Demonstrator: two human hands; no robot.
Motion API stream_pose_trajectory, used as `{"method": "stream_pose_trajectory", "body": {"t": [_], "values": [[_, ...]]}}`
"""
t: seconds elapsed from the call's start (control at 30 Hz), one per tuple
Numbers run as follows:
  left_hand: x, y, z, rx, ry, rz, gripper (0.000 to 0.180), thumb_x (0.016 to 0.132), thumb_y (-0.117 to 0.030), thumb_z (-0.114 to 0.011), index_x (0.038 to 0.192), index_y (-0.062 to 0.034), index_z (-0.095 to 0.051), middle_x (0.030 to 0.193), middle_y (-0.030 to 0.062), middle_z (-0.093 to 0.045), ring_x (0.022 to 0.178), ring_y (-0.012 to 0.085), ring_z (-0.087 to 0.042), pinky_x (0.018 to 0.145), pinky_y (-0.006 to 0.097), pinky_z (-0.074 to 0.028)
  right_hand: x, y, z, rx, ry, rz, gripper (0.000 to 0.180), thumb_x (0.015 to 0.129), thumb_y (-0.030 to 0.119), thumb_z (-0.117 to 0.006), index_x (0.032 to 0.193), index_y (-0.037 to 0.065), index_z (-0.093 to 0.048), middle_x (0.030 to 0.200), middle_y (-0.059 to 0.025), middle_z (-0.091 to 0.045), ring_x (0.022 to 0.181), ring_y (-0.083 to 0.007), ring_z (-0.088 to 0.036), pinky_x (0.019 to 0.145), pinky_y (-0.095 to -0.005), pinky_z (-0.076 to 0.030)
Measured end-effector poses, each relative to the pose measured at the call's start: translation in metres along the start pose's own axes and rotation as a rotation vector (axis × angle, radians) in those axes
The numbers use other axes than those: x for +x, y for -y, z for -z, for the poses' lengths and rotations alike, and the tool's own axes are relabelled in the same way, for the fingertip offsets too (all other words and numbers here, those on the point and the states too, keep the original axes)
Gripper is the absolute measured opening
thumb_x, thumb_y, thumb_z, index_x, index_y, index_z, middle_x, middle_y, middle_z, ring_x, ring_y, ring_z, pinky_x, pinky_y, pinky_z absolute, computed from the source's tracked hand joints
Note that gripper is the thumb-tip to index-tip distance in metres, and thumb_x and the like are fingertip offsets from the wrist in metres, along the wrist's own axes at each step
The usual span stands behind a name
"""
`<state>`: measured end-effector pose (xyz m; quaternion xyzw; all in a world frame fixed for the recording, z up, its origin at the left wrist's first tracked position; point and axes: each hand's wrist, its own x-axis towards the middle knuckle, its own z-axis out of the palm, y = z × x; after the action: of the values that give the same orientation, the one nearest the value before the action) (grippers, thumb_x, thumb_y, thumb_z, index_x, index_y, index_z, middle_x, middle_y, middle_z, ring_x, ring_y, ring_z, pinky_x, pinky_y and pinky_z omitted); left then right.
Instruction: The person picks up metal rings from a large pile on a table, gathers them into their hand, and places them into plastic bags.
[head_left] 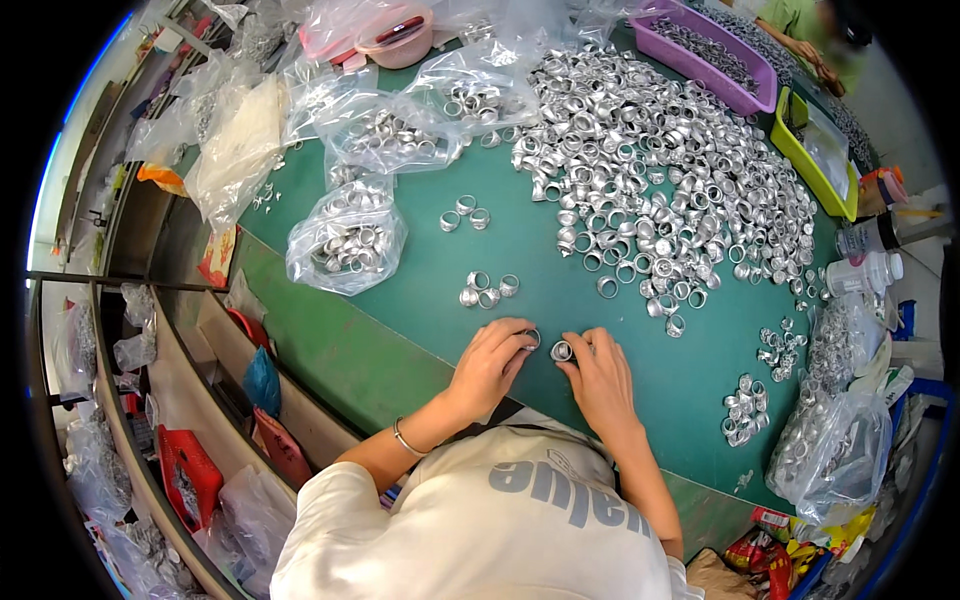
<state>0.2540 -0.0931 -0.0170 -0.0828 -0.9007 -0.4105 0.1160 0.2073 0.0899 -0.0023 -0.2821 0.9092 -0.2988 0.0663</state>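
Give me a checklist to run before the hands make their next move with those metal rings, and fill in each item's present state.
1. Left hand has a ring at its fingertips: ok, small silver ring touched.
2. Right hand has a ring: ok, silver ring at its fingertips.
3. The two rings are apart, not joined: ok.
4. Green table bare in front of the hands: ok.
5. Big ring pile within arm's stretch: cannot tell.
6. Rings undamaged: cannot tell, too small.

Small-parts workshop: green worktable [420, 300], heap of metal rings [660, 170], bagged rings [345, 240], plastic sorting trays [700, 50].
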Motion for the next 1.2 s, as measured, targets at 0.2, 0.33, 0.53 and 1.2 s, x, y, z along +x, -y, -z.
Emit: {"method": "stream_pose_trajectory", "body": {"t": [0.2,0.33,0.53,1.2], "values": [[0.000,0.011,0.009,0.227,-0.165,0.025,0.036,0.067,0.006,-0.068,0.100,-0.0045,-0.058,0.113,0.0090,-0.056,0.103,0.0286,-0.051,0.086,0.038,-0.036,0.024,0.011,-0.027,0.079,-0.037,0.119,0.037,0.077,0.004,-0.063,0.113,0.003,-0.053,0.093,-0.0128,-0.049,0.086,-0.0300,-0.052,0.074,-0.0388,-0.042],[0.002,0.014,0.009,0.235,-0.218,0.056,0.045,0.064,0.001,-0.071,0.106,-0.0081,-0.059,0.126,0.0106,-0.046,0.117,0.0351,-0.040,0.094,0.045,-0.031,0.046,0.020,-0.034,0.229,0.006,0.107,0.040,0.078,0.000,-0.060,0.117,0.004,-0.050,0.095,-0.0133,-0.049,0.084,-0.0302,-0.053,0.070,-0.0380,-0.043],[0.017,0.002,0.016,0.273,-0.033,-0.001,0.049,0.065,-0.018,-0.078,0.111,-0.0153,-0.061,0.135,0.0100,-0.040,0.130,0.0408,-0.028,0.100,0.068,-0.012,0.033,0.004,0.008,0.578,-0.048,-0.153,0.036,0.082,0.000,-0.060,0.117,0.004,-0.053,0.082,-0.0037,-0.049,0.067,-0.0115,-0.048,0.057,-0.0256,-0.040],[0.067,-0.023,-0.024,0.219,0.082,-0.092,0.042,0.074,-0.010,-0.070,0.112,-0.0038,-0.054,0.128,0.0163,-0.042,0.121,0.0364,-0.038,0.102,0.062,-0.021,0.001,-0.073,0.037,-0.151,-0.367,-0.217,0.031,0.086,0.003,-0.051,0.117,0.008,-0.056,0.123,-0.0133,-0.053,0.096,-0.0355,-0.060,0.076,-0.0420,-0.052]]}}
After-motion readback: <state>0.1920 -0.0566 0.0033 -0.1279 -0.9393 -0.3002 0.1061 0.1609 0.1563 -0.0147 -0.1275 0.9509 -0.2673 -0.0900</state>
